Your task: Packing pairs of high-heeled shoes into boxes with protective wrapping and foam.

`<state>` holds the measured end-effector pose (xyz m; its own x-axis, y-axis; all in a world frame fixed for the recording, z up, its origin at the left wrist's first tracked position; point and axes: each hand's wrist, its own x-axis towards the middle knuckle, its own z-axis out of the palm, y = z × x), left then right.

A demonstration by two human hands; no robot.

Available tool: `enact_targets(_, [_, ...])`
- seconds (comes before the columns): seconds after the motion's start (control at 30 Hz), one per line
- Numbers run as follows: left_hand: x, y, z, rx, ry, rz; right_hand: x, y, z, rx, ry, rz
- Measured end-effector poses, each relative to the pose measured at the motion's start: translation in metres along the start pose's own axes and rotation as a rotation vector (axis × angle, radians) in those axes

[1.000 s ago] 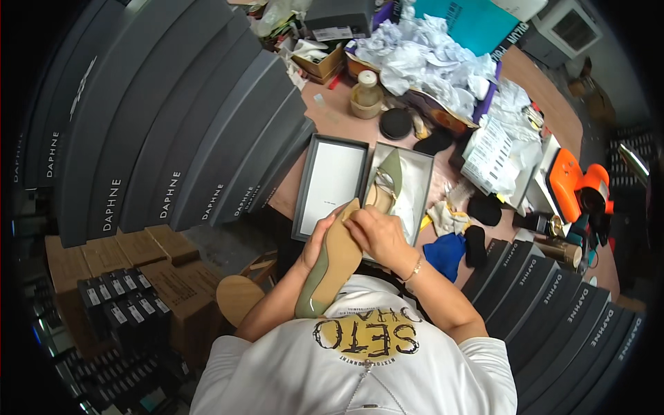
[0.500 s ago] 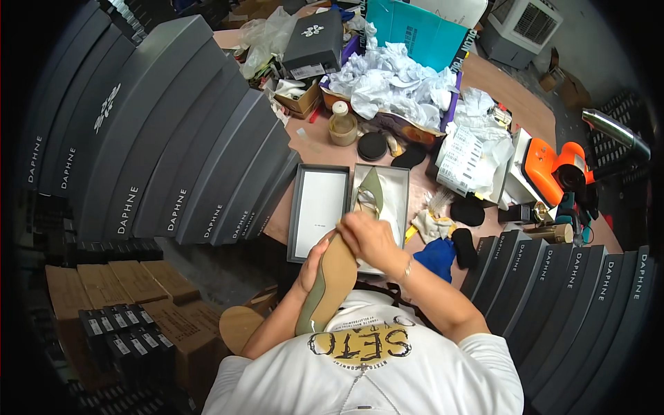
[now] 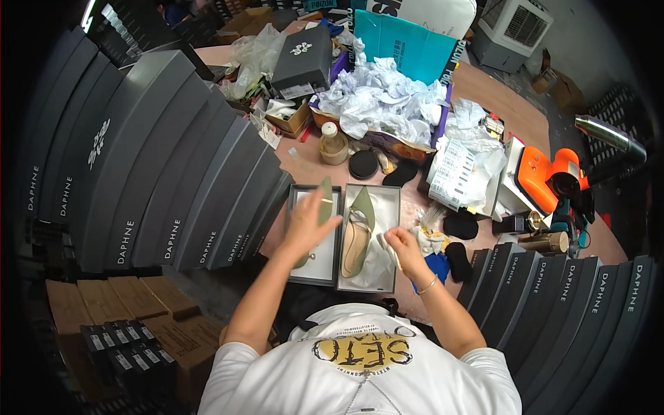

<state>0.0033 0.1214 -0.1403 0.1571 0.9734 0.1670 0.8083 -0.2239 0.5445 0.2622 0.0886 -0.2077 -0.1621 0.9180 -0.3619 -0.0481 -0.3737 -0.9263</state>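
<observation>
An olive-green pointed shoe [image 3: 326, 199] lies in the left, dark-rimmed box half [image 3: 315, 281]. Over it hovers my left hand [image 3: 304, 225], thumb spread from the fingers, covering the shoe's middle. The matching shoe [image 3: 357, 238], with its tan insole facing up, rests in the right box half [image 3: 366, 287] beside white tissue paper [image 3: 377, 264]. At that half's right edge, my right hand [image 3: 407, 252] pinches a thin pale piece whose kind I cannot make out.
Dark shoeboxes [image 3: 155, 166] are stacked at left, others [image 3: 546, 297] at right. Beyond the open box stand a bottle [image 3: 333, 146], a round black tin [image 3: 363, 164] and a bin of crumpled paper [image 3: 387, 97]. An orange device [image 3: 536, 176] sits at far right.
The shoe held sole-up in both hands is now in the left box half. My hands have parted, the left moving forward and left, the right to the box's right edge.
</observation>
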Motion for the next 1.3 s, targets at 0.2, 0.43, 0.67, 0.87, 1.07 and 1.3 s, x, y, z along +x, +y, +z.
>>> enact_targets(0.2, [-0.067, 0.015, 0.149, -0.018, -0.339, -0.088, -0.018, 0.064, 0.008, -0.082, -0.031, 0.049])
enact_targets(0.43, [-0.033, 0.005, 0.129, -0.446, -0.238, -0.162, -0.009, 0.039, -0.020, 0.189, 0.002, 0.069])
enact_targets(0.67, [-0.077, 0.037, -0.012, -1.210, -0.457, -0.210, 0.034, -0.040, -0.014, 0.211, -0.021, -0.353])
enact_targets(0.87, [-0.088, 0.036, -0.003, -1.024, -0.230, -0.223, -0.005, -0.223, 0.129, -0.119, -0.298, -0.797])
enact_targets(1.07, [-0.114, 0.043, -0.062, -1.417, -0.266, -0.138, 0.003, -0.229, 0.130, -0.121, -0.327, -0.812])
enact_targets(1.3, [-0.155, 0.048, -0.017, -1.796, -0.328, -0.336, 0.019, -0.078, 0.096, 0.363, -0.442, -0.094])
